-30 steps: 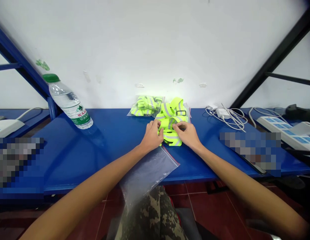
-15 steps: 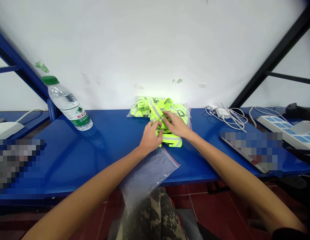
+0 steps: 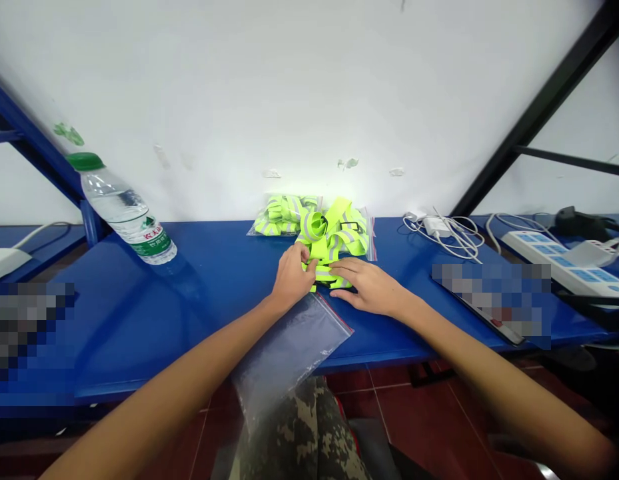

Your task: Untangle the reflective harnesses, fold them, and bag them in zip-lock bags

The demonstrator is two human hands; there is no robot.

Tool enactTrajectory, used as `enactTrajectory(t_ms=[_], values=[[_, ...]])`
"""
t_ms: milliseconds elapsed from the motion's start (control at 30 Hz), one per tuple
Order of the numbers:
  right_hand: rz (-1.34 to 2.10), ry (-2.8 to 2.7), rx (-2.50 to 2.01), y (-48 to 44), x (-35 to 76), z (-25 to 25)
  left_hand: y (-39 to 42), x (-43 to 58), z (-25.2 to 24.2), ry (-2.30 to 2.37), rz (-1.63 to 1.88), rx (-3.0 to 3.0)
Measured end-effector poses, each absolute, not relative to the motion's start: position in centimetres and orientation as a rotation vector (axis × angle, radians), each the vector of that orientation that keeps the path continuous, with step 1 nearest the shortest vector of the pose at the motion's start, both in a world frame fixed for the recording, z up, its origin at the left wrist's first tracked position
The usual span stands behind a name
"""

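Observation:
A folded fluorescent yellow reflective vest (image 3: 334,233) with grey stripes lies in a loose heap on the blue table (image 3: 139,320), in the middle of the view. My left hand (image 3: 292,277) pinches the near fold of the vest. My right hand (image 3: 369,287) lies across the vest's lower edge, fingers together, and I cannot tell whether it grips. Just below my left wrist, a flat clear zip bag (image 3: 289,353) with a red seam hangs over the table's front edge. Behind the vest sits another yellow vest sealed in a clear bag (image 3: 282,217).
A plastic water bottle (image 3: 122,207) with a green cap lies tilted at the left. White cables and a charger (image 3: 436,228) lie at the back right, beyond them a power strip (image 3: 564,273). Blurred objects (image 3: 489,300) lie at the right, and a steel frame rises on both sides.
My right hand has moved from the top of the vest down to its near edge. The vest sits in a tighter heap, and the view has shifted slightly.

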State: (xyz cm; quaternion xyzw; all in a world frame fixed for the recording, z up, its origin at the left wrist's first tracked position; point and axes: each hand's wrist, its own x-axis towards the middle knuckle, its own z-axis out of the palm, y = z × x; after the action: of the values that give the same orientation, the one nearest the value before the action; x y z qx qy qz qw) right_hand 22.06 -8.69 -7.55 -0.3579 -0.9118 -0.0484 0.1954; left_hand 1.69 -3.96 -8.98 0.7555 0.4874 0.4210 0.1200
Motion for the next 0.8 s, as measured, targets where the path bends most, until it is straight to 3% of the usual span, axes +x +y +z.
enactTrajectory(t_ms=[233, 600, 800], values=[[-0.163, -2.518, -0.98, -7.0, 21.6, -8.4, -4.6, 1.1, -7.1, 1.458, 1.159, 2.135], [0.227, -2.146, -1.168, -5.1, 21.0, -8.9, -4.2, 1.5, -6.8, 1.773, 0.943, 2.3], [0.352, -1.977, -1.176, -5.2, 20.0, -8.9, -3.2, 1.3, -7.3, 1.712, 0.953, 2.204]])
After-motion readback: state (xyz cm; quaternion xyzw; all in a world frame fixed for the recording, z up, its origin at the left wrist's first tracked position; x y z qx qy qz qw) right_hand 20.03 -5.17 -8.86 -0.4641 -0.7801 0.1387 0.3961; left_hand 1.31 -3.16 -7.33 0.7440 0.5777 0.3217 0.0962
